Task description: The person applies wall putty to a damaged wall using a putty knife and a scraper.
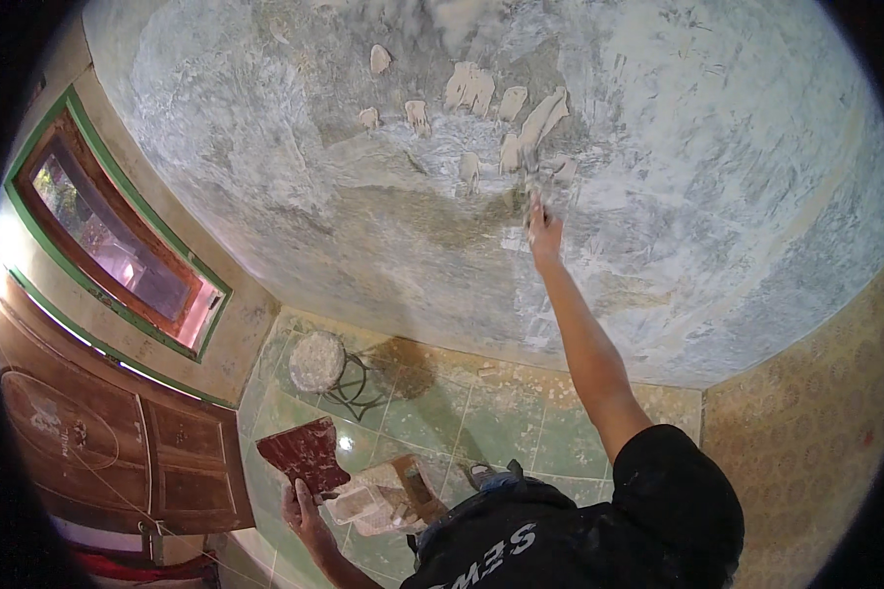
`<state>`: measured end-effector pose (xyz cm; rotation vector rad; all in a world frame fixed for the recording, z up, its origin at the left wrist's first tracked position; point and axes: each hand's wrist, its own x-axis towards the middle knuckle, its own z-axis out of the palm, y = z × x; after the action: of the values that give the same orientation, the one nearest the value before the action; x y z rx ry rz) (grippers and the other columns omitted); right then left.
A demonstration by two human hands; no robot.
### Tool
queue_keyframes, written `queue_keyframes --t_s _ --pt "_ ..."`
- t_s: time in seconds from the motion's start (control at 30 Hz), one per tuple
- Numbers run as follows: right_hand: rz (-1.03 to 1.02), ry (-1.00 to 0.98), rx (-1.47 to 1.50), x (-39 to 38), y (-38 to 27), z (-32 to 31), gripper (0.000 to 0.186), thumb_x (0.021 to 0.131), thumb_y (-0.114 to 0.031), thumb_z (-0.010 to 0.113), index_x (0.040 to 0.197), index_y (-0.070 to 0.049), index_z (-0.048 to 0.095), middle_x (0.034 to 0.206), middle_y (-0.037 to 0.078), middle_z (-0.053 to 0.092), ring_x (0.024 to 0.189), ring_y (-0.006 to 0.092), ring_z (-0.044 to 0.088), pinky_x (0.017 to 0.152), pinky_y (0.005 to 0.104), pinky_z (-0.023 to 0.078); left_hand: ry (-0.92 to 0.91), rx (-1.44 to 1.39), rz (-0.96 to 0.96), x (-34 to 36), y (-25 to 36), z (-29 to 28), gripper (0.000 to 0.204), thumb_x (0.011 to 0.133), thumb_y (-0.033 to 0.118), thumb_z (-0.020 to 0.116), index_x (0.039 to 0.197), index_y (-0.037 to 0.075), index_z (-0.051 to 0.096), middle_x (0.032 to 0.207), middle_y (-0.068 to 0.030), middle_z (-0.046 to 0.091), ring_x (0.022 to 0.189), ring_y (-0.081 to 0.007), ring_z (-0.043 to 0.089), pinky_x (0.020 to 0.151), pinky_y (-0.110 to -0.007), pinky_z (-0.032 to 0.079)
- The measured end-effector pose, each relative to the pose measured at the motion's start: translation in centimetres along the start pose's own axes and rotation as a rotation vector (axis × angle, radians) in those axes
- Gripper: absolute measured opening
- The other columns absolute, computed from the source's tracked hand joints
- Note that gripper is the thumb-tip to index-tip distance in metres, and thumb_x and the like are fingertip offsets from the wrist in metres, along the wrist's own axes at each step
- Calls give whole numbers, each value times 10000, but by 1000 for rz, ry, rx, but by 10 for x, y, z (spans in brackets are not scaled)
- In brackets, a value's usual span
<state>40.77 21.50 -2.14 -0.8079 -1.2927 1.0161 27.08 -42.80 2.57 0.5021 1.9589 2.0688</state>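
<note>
Right hand at the wall with a tool; left hand holding a board low.

Right hand, at the end of a raised arm, is closed on a small putty knife whose blade meets the grey wall, just below pale filler patches at 12 o'clock. Left hand, at 7 o'clock, grips the lower edge of a dark red flat board, tilted. Beside it at 6 o'clock lies a smeared container on the green tiled floor. A round stool stands near the wall; a wooden door at 8 o'clock.
</note>
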Motion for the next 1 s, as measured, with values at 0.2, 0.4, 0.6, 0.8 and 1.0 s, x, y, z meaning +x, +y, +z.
queue_keyframes --t_s 0.2,0.4,0.6,0.8,1.0 --pt "54 -35 -134 -76 -14 3 412 971 -384 592 720 -60 558 601 -41 454 545 61 372 509 269 315 83 15 -13 -12 1 -15 217 1003 243 537 877 66 545 747 -6 524 627 -89 481 583 -319 528" --pt "-96 -16 228 -44 -91 12 384 972 -379 594 741 -73 565 617 -53 419 556 53 393 509 272 324 229 -68 -59 -17 -7 -10 209 994 247 557 921 52 561 787 -13 544 655 -99 499 586 -322 528" --pt "9 -1 135 2 -113 28 297 972 -290 592 996 -3 665 691 -26 517 609 71 442 561 265 355 127 -20 -36 -13 2 -6 195 994 237 557 936 51 548 821 -15 554 702 -102 534 586 -311 517" --pt "38 -76 -113 -49 17 12 315 956 -328 598 910 -20 647 684 14 554 605 132 464 584 339 399 243 -35 -89 -13 7 10 165 1000 176 558 881 63 539 765 16 511 667 -77 471 643 -264 471" --pt "22 -132 -249 -76 4 -1 369 946 -372 598 937 -5 628 650 46 514 595 123 447 556 319 377 143 -47 -49 -22 1 -13 204 1006 235 537 910 56 557 797 -18 560 678 -114 546 572 -327 536"
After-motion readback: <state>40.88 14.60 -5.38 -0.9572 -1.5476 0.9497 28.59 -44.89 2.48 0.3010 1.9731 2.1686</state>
